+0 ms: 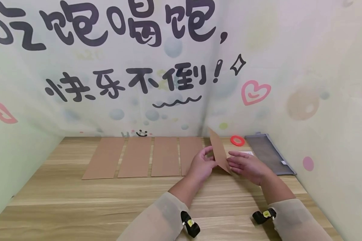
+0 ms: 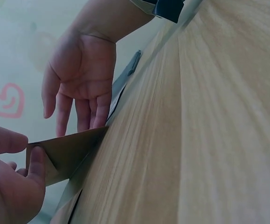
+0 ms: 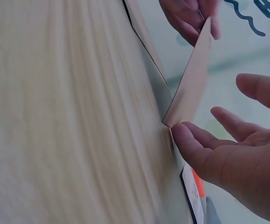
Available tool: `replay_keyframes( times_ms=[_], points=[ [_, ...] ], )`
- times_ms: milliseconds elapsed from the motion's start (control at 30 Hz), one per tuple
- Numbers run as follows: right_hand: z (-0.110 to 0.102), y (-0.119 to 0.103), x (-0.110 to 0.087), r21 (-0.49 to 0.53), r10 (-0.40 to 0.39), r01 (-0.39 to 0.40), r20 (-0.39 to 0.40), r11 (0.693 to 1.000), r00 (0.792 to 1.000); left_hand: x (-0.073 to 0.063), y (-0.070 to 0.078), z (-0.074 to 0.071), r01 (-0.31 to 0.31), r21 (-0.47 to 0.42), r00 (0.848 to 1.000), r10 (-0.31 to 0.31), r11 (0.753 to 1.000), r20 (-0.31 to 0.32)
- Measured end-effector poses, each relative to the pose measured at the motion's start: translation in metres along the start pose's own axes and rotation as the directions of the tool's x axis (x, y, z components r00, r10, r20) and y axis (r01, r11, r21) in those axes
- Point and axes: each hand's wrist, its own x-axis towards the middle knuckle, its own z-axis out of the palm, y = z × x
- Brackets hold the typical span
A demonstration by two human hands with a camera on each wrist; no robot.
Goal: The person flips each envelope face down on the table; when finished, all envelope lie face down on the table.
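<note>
A brown cardboard sheet [image 1: 218, 150] stands tilted above the table, on the right of a row of flat ones. My left hand [image 1: 202, 163] pinches its left side, with the thumb on one face in the left wrist view. Fingers of my right hand [image 1: 248, 167] stretch toward the sheet's lower right edge; in the right wrist view a fingertip [image 3: 181, 130] meets its corner. The right palm faces the sheet, and its thumb stays apart from it. Several matching cardboard sheets [image 1: 166, 157] lie side by side to the left, the nearest partly hidden by my left hand.
Behind my right hand lie a red ring [image 1: 237, 140] and a white label with print [image 1: 246, 153]. A grey mesh pouch [image 1: 269, 154] rests at the right edge, against the wall. A printed cloth backdrop [image 1: 175, 113] rises behind the wood-grain table [image 1: 87, 207].
</note>
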Motion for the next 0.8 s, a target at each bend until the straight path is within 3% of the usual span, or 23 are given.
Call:
replay_keyframes(
  times_ms=[367, 667, 800],
  points=[
    [-0.007, -0.0017, -0.0028, -0.034, 0.016, -0.017, -0.051, 0.999, 0.999, -0.0044, -0.0016, -0.0071, 0.063, 0.146, 0.998, -0.062, 0.987, -0.01],
    [-0.0079, -0.0061, -0.0054, -0.051, 0.022, -0.026, -0.076, 0.998, 0.997, -0.0047, -0.0022, -0.0071, 0.068, 0.174, 0.997, -0.072, 0.982, 0.017],
    [-0.0074, -0.0057, -0.0046, -0.074, -0.013, 0.006, -0.088, 0.997, 0.996, -0.0068, 0.0002, -0.0086, 0.069, 0.2, 0.997, -0.074, 0.977, 0.019]
  ],
)
